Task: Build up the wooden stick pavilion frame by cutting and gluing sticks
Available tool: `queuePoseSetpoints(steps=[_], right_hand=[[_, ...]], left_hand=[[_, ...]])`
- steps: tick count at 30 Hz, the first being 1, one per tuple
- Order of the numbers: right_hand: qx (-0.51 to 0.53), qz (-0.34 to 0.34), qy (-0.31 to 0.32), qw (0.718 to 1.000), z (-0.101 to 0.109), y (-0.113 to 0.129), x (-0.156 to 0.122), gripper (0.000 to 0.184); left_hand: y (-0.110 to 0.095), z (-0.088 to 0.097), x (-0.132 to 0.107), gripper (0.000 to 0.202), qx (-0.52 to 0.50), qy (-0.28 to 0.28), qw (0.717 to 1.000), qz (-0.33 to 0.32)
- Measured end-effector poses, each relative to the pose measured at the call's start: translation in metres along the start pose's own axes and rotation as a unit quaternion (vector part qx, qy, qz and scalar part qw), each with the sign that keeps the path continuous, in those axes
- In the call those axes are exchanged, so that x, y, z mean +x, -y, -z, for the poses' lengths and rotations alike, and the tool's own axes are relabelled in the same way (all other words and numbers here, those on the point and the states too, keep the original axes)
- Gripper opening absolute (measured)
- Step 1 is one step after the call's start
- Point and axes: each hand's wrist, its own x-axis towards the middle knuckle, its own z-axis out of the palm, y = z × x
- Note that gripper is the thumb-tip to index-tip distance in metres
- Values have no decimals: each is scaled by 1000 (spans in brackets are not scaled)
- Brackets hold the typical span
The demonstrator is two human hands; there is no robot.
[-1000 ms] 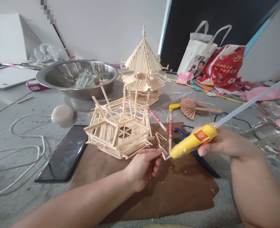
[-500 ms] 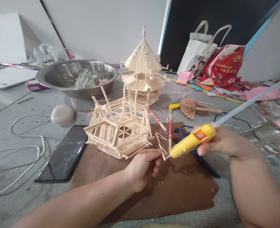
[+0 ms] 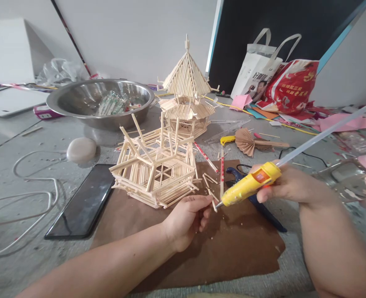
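My left hand [image 3: 189,217] pinches a short wooden stick [image 3: 214,205] between thumb and fingers, low over a brown sheet [image 3: 232,256]. Wrapped round a yellow hot glue gun [image 3: 251,184] is my right hand [image 3: 290,184], with a long clear glue stick [image 3: 328,134] running out of the gun's back. The gun's metal nozzle is at the stick's near end. Just beyond my left hand stands a six-sided stick frame [image 3: 154,174] with upright posts. Behind it is a stick pavilion [image 3: 187,82] with a pointed roof. Loose cut sticks [image 3: 209,179] lie beside the frame.
Blue-handled pliers [image 3: 265,211] lie under the glue gun. A black phone [image 3: 80,203] and a white round case [image 3: 81,150] are at left, with a steel basin [image 3: 100,99] behind. A paper fan [image 3: 246,142] and bags [image 3: 291,87] are at right back.
The glue gun has shifted very slightly left along with my right hand, its nozzle now a little higher on the stick's end. My left hand keeps the same pinch.
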Motion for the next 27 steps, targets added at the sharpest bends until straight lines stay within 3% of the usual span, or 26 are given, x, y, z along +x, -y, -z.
queuePoseSetpoints(steps=[12, 24, 27], right_hand=[[-4, -16, 17, 1000, -1, 6, -4, 22], [-19, 1, 4, 1000, 0, 4, -2, 26], [-8, 9, -24, 1000, 0, 3, -2, 26]], left_hand=[[-2, -1, -1, 24, 1, -6, 1000, -6], [-1, 0, 0, 23, 12, 5, 1000, -10], [-1, 0, -1, 23, 21, 6, 1000, -16]])
